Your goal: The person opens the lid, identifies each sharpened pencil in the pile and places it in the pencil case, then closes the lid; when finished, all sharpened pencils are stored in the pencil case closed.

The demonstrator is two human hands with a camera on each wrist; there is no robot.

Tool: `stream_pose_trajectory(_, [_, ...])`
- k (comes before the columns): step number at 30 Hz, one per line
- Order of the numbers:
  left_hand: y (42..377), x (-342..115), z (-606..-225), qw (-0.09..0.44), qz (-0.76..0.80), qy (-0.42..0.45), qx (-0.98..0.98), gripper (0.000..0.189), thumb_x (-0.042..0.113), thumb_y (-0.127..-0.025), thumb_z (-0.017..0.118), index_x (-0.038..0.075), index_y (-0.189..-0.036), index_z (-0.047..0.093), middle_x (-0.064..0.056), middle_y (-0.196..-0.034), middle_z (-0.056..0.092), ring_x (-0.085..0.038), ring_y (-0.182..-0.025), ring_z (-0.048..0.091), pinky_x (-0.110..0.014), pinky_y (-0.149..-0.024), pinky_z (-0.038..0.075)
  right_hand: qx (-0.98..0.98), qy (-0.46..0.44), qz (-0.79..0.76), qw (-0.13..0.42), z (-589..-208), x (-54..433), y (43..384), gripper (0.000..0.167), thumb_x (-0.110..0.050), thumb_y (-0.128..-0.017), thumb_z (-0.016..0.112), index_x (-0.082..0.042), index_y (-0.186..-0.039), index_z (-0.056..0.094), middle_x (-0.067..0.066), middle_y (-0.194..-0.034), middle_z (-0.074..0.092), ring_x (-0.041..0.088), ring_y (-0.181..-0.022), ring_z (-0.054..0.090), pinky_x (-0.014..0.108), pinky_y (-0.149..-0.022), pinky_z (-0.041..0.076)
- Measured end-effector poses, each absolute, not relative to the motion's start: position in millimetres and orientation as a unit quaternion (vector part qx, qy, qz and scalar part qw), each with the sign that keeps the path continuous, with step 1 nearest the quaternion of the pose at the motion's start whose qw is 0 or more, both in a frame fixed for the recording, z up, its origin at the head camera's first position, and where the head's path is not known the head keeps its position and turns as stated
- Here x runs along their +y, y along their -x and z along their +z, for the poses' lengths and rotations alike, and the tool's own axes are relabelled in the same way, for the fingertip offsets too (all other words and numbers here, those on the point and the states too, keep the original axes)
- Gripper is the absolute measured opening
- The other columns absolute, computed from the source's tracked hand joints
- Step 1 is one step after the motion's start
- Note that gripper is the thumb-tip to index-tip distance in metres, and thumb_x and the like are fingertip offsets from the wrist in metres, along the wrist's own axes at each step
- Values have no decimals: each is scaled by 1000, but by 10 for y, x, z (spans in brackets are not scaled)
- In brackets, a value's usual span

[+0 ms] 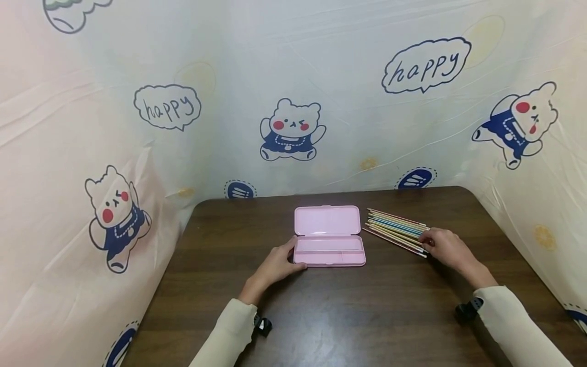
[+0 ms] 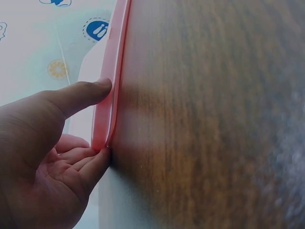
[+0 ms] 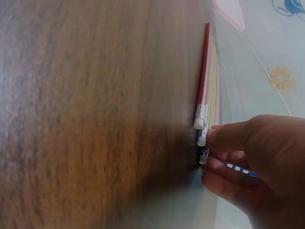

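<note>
A pink pencil case point(image 1: 329, 258) lies with its lid point(image 1: 327, 220) folded back, its compartments bare. My left hand point(image 1: 277, 261) holds the case by its near left corner. In the left wrist view, the thumb point(image 2: 93, 93) presses the front side while the other fingers curl round the corner. To the right of the case, several pencils point(image 1: 395, 230) lie fanned out on the table. My right hand point(image 1: 449, 248) is at their near right ends, thumb and fingers pinching a pencil point(image 3: 202, 140) near its white eraser. The fingers partly hide the other pencil ends.
The dark wooden table point(image 1: 321, 311) reaches back to a pale curtain point(image 1: 229, 66) printed with bears and "happy" bubbles. That curtain also hangs along both sides. Small black wrist cameras sit at both cream sleeves point(image 1: 509, 311).
</note>
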State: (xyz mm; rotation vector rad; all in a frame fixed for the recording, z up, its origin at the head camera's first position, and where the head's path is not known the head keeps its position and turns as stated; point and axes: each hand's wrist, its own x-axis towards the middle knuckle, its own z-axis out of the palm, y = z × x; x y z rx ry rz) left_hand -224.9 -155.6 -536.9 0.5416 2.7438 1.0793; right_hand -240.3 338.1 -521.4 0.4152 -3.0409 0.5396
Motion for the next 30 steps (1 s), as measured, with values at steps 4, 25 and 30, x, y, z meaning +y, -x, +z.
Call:
stream_pose_trajectory(4, [2248, -1555, -5363, 71, 358, -181, 913, 95, 36, -94, 84, 7, -168, 31, -15, -170, 39, -31, -154, 46, -49, -123, 43, -975, -135, 175, 13, -5213, 3382, 2411, 12, -3, -93, 76, -1, -105, 80, 18, -100, 76, 24, -81, 65, 57, -80, 61])
stream_pose_trajectory(25, [2245, -1551, -5355, 78, 349, -171, 918, 94, 37, -94, 83, 9, -168, 31, -14, -172, 36, -32, -155, 44, -49, -124, 41, -967, -155, 196, 57, -5130, 3396, 2323, 14, -2, -96, 73, 1, -107, 82, 24, -105, 80, 41, -97, 76, 63, -84, 60])
stream_pose_trajectory(30, [2251, -1553, -5365, 73, 343, -178, 919, 94, 37, -95, 83, 7, -168, 31, -15, -171, 38, -30, -154, 46, -48, -123, 42, -964, -160, 201, 73, -5108, 3407, 2308, 14, 1, -95, 73, 1, -106, 83, 25, -105, 80, 43, -98, 77, 63, -84, 61])
